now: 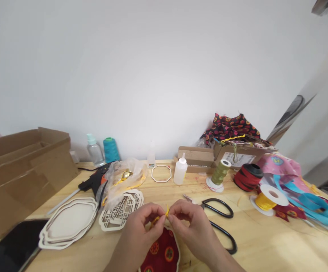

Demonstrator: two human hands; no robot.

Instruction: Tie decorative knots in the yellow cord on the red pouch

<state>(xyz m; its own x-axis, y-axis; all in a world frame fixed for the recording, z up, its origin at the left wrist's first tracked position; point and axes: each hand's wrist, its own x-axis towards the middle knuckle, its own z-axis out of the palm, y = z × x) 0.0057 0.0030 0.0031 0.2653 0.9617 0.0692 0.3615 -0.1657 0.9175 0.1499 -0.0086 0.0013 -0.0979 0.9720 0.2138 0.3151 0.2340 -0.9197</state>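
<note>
Left hand [148,224] and right hand [187,223] both had the yellow cord [167,211] pinched in their fingertips. Red patterned panel [164,250] was just below.

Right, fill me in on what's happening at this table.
A person's left hand and right hand pinch a thin yellow cord at their fingertips, above a pale-rimmed panel of dark red patterned fabric. Whether the cord is knotted is too small to tell. Black-handled scissors lie beside the right hand; lattice-cut panels lie near the left.
</note>
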